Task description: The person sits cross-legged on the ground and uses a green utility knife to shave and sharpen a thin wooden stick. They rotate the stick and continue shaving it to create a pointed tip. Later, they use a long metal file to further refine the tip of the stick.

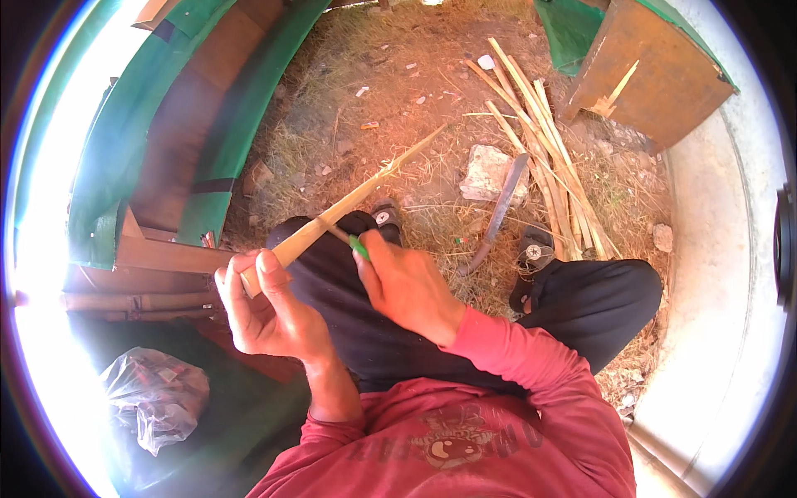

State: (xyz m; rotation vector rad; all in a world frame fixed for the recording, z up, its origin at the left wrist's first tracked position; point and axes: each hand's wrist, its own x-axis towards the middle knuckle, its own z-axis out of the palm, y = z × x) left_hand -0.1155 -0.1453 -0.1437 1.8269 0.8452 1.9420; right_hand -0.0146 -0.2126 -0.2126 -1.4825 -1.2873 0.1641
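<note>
A pale wooden strip (353, 202) is slanting from nearly nine o'clock toward one, its near end being pinched by the left hand (282, 311). The right hand (413, 284), near centre, is clamping a green-handled knife (334, 229) against it. Outward, a machete (501, 209) and bundled strips (554, 162) are lying around two; a plastic bag (158, 398) is sitting at eight.

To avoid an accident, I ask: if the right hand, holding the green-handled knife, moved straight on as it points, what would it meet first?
Probably the long pale yellow wooden strip: the green-handled knife, just ahead of the right hand, appears to touch it, though depth is unclear.
</note>
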